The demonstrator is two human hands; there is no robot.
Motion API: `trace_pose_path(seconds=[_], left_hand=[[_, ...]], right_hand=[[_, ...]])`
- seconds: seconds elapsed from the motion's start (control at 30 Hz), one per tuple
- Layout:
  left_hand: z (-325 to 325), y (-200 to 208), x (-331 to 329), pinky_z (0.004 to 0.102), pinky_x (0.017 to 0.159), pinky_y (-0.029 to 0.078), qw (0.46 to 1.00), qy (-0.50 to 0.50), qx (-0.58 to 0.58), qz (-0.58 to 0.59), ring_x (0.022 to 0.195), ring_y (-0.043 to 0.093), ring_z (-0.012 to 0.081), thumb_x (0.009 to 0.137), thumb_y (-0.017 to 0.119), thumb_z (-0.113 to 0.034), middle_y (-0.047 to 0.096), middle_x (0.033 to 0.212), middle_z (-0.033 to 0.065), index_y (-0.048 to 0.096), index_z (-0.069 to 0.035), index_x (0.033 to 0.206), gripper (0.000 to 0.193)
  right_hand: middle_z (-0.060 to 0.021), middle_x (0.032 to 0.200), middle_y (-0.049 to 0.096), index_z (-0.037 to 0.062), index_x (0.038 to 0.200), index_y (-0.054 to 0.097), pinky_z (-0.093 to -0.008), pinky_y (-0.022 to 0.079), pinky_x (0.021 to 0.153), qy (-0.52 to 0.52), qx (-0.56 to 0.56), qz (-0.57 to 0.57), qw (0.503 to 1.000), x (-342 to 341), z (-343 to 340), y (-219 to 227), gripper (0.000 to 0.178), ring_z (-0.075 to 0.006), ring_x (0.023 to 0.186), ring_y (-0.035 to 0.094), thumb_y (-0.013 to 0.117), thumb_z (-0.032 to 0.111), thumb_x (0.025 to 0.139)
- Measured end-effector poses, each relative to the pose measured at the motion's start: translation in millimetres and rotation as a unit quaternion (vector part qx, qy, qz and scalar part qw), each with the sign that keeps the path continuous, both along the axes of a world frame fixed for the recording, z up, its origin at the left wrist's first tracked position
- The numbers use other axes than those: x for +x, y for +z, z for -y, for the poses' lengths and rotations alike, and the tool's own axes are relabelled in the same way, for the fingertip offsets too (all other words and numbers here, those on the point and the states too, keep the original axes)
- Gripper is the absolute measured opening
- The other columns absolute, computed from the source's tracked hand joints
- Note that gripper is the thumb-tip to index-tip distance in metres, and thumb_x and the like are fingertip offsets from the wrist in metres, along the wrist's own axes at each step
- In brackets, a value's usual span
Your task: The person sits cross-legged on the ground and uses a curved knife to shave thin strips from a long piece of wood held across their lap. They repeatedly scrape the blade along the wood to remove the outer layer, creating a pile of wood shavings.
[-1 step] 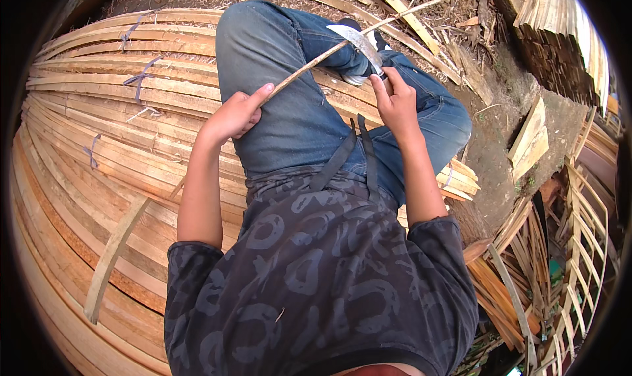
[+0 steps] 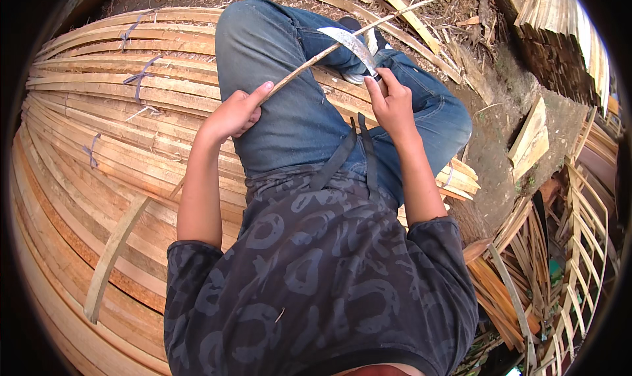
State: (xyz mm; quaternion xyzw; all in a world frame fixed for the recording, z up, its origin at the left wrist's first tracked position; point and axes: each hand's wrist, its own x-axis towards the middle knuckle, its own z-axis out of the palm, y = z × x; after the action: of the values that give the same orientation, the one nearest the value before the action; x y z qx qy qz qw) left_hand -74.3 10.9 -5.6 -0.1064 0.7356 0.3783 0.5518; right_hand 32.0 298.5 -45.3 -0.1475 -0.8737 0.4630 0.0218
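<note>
My left hand (image 2: 235, 114) is closed around the near part of a long, thin wooden stick (image 2: 304, 66), its thumb laid along the top. From there the stick slants over my left thigh and away to the far right. In my right hand (image 2: 393, 104) is a sickle (image 2: 355, 47) with a pale curved blade; the fingers are wrapped round its dark handle, most of which they hide. The blade crosses the stick above my lap, its tip turned to the left. Whether the edge bites into the wood, I cannot tell.
Bundles of long wooden slats (image 2: 99, 168), some tied with purple strips (image 2: 141, 73), spread beneath me and to the left. Stacked thin boards (image 2: 559, 40) stand at the far right. A slatted wooden lattice (image 2: 582, 244) and loose strips lie at the right. Wood scraps litter the ground ahead.
My right hand and the sickle have shifted slightly left and nearer along the stick. The stick's far end has tipped up a little. My left hand stays in place.
</note>
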Motion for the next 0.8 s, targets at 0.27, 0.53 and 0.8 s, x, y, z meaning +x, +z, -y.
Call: trace_pose_path(seconds=[0.27, 0.53, 0.8], left_hand=[[1, -1, -4, 0.0247, 0.037, 0.013, 1.0, -0.014, -0.002, 0.016, 0.04, 0.018, 0.0051, 0.091, 0.045, -0.067, 0.023, 0.047, -0.0081, 0.028, -0.017, 0.049, 0.068], [0, -3, -7, 0.0243, 0.038, 0.012, 0.999, -0.031, 0.001, 0.016, 0.04, 0.017, 0.0055, 0.09, 0.045, -0.068, 0.022, 0.047, -0.0083, 0.027, -0.018, 0.049, 0.067], [1, -5, -9, 0.0243, 0.038, 0.011, 0.999, -0.044, 0.012, 0.026, 0.04, 0.015, 0.0051, 0.09, 0.045, -0.068, 0.019, 0.047, -0.0092, 0.025, -0.019, 0.05, 0.067]], right_hand=[[-0.0196, 0.07, 0.065, 0.0029, 0.098, 0.067, -0.0357, 0.05, 0.059, -0.019, 0.006, 0.027, 0.999, 1, -4, -1, 0.024, -0.0349, 0.065, 0.067, 0.069, 0.024, 0.087], [-0.018, 0.073, 0.066, 0.0034, 0.097, 0.068, -0.035, 0.051, 0.061, -0.049, 0.057, -0.006, 0.997, 7, -14, -10, 0.026, -0.0339, 0.068, 0.067, 0.074, 0.024, 0.083], [-0.0174, 0.071, 0.065, 0.0045, 0.095, 0.068, -0.0342, 0.049, 0.06, -0.065, 0.075, 0.008, 0.995, 5, -22, -3, 0.025, -0.0341, 0.065, 0.065, 0.074, 0.024, 0.082]])
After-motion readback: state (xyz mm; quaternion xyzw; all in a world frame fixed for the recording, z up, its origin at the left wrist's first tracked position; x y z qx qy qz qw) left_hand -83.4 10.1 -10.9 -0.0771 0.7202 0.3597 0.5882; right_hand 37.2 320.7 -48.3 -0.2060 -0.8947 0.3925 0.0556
